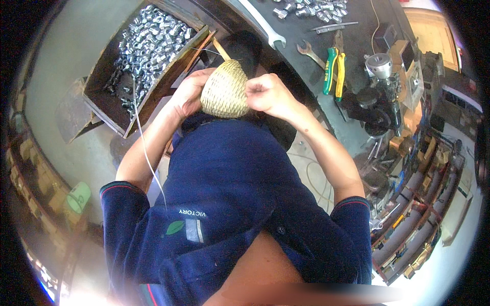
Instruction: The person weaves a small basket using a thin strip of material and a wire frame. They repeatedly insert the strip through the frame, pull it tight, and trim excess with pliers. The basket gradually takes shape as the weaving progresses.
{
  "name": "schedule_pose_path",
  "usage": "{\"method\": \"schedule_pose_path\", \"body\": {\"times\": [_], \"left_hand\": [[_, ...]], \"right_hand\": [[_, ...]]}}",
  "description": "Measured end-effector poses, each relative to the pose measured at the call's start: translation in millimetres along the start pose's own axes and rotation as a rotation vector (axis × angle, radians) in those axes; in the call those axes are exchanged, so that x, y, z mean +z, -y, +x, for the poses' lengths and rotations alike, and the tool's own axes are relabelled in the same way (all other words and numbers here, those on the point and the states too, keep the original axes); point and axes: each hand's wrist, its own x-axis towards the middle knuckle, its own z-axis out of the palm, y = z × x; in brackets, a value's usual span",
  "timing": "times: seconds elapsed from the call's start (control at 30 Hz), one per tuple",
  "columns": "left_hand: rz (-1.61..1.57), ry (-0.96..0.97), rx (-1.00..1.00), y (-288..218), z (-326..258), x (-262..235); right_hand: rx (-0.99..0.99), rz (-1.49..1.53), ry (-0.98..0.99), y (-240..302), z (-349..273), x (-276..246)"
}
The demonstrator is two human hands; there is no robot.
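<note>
Gripping one woven basket point(224, 91), two hands point(188, 94) point(266, 93)

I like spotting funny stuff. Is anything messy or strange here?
Yes. A woven straw basket, held between the left hand and right hand, looks odd beside workshop tools. A wooden box of metal nuts sits tilted, and pliers and wrenches lie scattered on the bench.

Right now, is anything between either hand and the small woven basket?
Nothing visible. The left hand and the right hand both grip the woven basket directly, one on each side. A thin white cord hangs down past the left forearm, clear of both grips.
</note>
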Motion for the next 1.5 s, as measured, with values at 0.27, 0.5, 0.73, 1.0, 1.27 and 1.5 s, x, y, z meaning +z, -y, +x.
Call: {"method": "schedule_pose_path", "body": {"times": [0.27,0.5,0.73,1.0,1.27,1.5], "left_hand": [[0.420,0.171,-0.210,-5,30,-27],[0.527,0.347,-0.225,-21,40,-34],[0.662,0.237,-0.036,0,60,-41],[0.444,0.217,-0.137,11,56,-38],[0.763,0.133,-0.019,14,47,-37],[0.936,0.070,0.096,5,38,-36]], "right_hand": [[0.078,0.016,0.181,-1,27,-23],[0.072,-0.163,0.208,21,29,-28],[0.040,-0.209,0.133,23,25,-19],[0.362,1.048,-0.216,-1,-7,-21],[0.038,0.817,-0.431,-7,-42,9],[0.134,0.144,-0.363,8,-16,14]]}}
